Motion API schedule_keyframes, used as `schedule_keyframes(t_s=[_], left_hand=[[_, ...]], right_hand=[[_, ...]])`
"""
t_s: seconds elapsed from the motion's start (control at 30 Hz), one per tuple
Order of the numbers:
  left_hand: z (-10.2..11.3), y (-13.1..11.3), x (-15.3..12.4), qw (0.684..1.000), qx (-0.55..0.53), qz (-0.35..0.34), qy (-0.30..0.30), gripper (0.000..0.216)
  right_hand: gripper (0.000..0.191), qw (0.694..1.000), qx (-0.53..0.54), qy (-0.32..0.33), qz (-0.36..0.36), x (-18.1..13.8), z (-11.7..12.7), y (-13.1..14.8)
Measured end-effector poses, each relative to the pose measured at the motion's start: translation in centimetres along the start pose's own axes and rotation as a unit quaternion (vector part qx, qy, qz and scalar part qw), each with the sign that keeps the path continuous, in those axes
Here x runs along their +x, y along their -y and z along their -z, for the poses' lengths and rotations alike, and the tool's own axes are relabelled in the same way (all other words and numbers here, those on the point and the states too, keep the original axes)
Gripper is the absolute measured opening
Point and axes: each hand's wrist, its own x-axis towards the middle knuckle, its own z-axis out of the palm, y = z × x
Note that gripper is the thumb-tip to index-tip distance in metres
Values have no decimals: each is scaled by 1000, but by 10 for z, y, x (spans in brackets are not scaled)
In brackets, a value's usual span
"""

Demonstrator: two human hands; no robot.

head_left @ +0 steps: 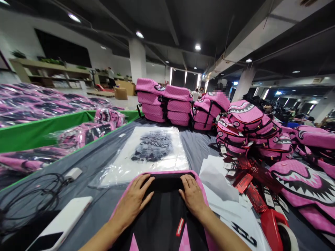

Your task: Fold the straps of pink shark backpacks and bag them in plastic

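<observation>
A pink backpack with a black panel (164, 202) lies close in front of me, its pink-edged top pointing away. Pink pointed shapes and a red tag (179, 226) show on the dark part. On the upper left edge of the bag rests my left hand (133, 198), fingers spread and thumb apart. My right hand (192, 193) lies on the upper right edge, its fingers stretched forward over the rim. Neither hand is visibly wrapped round anything. Just beyond the bag is a clear plastic bag (154, 150) with black print on white.
Stacked pink backpacks (179, 106) line the table's far side; more pile up on the right (246, 118). Papers (220, 181), red packets (253, 195) and a red tape dispenser (274, 226) lie rightward. Left are a white device (62, 223), cables (34, 195) and a green-edged bin (52, 127) of wrapped bags.
</observation>
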Motion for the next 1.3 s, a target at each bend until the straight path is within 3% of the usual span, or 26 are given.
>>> schedule_keyframes(t_s=[0.13, 0.23, 0.33, 0.47, 0.53, 0.63, 0.67, 0.7, 0.8, 0.93, 1.03, 1.1, 1.2, 1.3], left_hand=[[-20, 2, -41, 989, 104, -97, -47, 46], [-33, 11, -43, 993, 102, -46, 32, 49], [-47, 29, -8, 982, 98, 18, 161, 54], [-61, 44, 53, 973, 111, 40, 199, 67], [-59, 36, 58, 972, 109, 27, 205, 66], [-54, 12, 23, 975, 114, 19, 192, 64], [-55, 4, 6, 973, 120, 60, 190, 70], [-58, -3, -9, 968, 116, 88, 205, 74], [-72, -10, -36, 960, 113, 67, 247, 64], [-93, -2, -33, 958, 172, 5, 231, 47], [-97, -2, -37, 956, 207, -44, 201, 63], [-96, -6, -45, 963, 206, -67, 159, 68], [-99, -7, -53, 974, 187, -84, 96, 55], [-106, -3, -45, 981, 150, -78, 94, 58]], right_hand=[[48, 999, 9, 42, 5, -18, 12, 1], [42, 994, 31, 101, -6, -11, 14, -4], [35, 978, 42, 197, -46, 20, 1, -15], [30, 961, 24, 256, -98, 65, -25, -32], [31, 963, 6, 247, -108, 74, -34, -36], [37, 966, -19, 226, -126, 74, -44, -33], [39, 967, -25, 217, -132, 72, -46, -31], [41, 968, -30, 207, -138, 70, -47, -28], [39, 970, -42, 183, -155, 68, -44, -15], [34, 973, -60, 150, -165, 70, -18, -3], [50, 967, -84, 154, -182, 78, 6, -12], [56, 955, -94, 193, -203, 90, 16, -27], [52, 929, -97, 278, -222, 117, 11, -52], [48, 904, -105, 340, -237, 141, -3, -66]])
